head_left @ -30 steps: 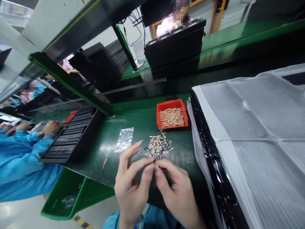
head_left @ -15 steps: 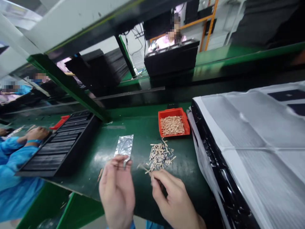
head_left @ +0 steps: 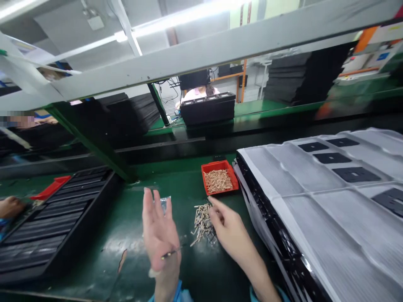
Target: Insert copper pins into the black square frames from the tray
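Note:
My left hand (head_left: pixel 160 233) is held palm up with its fingers stretched out and apart. A thin dark strip with small gold-coloured spots (head_left: pixel 168 254) lies loose across the heel of that palm. My right hand (head_left: pixel 229 224) is at the right side of a pile of small beige and dark strip-like parts (head_left: pixel 201 222). Its thumb and index finger are slightly apart, and I see nothing clearly between them. Behind the pile stands a red bin (head_left: pixel 222 192) holding many similar beige pieces. A clear shiny plastic bag (head_left: pixel 164 203) lies partly hidden behind my left fingers.
On the right, a white padded sheet (head_left: pixel 302 218) with black square pieces (head_left: pixel 355 174) covers a bulky black stack. A black slotted tray (head_left: pixel 59 218) lies left on the green table (head_left: pixel 126 218). A co-worker's hand (head_left: pixel 11 206) and another red bin (head_left: pixel 52 187) are beyond it.
My left hand has let go of a small piece and spread its fingers; a dark strip now lies on its heel. My right hand has moved forward to the pile. The view has tilted up.

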Demonstrator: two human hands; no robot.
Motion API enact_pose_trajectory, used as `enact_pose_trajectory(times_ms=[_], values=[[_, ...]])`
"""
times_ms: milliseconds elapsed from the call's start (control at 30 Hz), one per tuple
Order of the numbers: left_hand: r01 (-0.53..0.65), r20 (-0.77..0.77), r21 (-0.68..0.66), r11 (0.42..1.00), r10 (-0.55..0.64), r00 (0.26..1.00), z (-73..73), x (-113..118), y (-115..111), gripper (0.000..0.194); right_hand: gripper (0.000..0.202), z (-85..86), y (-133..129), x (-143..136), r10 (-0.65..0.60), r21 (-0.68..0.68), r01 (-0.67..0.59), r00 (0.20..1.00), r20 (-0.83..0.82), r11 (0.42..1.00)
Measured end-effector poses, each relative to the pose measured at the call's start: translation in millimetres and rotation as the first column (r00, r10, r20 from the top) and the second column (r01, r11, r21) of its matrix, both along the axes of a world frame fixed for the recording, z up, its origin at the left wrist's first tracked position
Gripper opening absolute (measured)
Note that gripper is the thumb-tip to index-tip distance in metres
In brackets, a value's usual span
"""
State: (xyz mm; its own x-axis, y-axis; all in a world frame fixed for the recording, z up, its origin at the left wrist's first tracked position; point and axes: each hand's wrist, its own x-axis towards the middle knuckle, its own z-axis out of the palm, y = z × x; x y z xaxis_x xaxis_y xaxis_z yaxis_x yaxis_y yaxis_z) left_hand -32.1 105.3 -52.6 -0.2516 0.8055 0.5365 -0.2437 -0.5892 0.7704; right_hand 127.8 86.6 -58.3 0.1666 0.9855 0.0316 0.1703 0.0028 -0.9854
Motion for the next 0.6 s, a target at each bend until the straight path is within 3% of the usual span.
enact_pose_trajectory(times_ms=[100,167,233,333,433,500,600], values=[[0.009,-0.055,0.032,0.999,-0.008,0.998,-1.6,8,-2,0.127,0.074,0.3,-38,-12,0.251,-0.042,-0.266,0.943,-0.217,0.963],[0.009,-0.090,0.047,0.999,-0.005,0.996,0.8,12,-7,0.128,0.079,5.1,-55,-17,0.374,-0.005,-0.424,0.804,-0.462,0.906],[0.019,-0.121,0.061,0.998,-0.012,0.993,4.5,13,-12,0.125,0.072,9.6,-63,-21,0.394,0.051,-0.474,0.663,-0.636,0.879],[0.035,-0.165,0.106,0.994,-0.017,0.986,9.3,13,-15,0.125,0.058,11.0,-63,-26,0.343,0.078,-0.434,0.576,-0.742,0.898],[0.025,-0.195,0.127,0.992,0.000,0.981,11.9,12,-14,0.134,0.058,7.5,-61,-30,0.284,0.084,-0.381,0.506,-0.815,0.921],[0.031,-0.196,0.064,0.997,-0.018,0.980,12.2,11,-14,0.138,0.062,3.9,-59,-31,0.233,0.070,-0.321,0.505,-0.831,0.944],[0.104,-0.176,-0.121,0.987,-0.125,0.976,8.6,-4,-14,0.117,0.067,-3.4,-50,-28,0.109,0.018,-0.174,0.525,-0.844,0.985]])
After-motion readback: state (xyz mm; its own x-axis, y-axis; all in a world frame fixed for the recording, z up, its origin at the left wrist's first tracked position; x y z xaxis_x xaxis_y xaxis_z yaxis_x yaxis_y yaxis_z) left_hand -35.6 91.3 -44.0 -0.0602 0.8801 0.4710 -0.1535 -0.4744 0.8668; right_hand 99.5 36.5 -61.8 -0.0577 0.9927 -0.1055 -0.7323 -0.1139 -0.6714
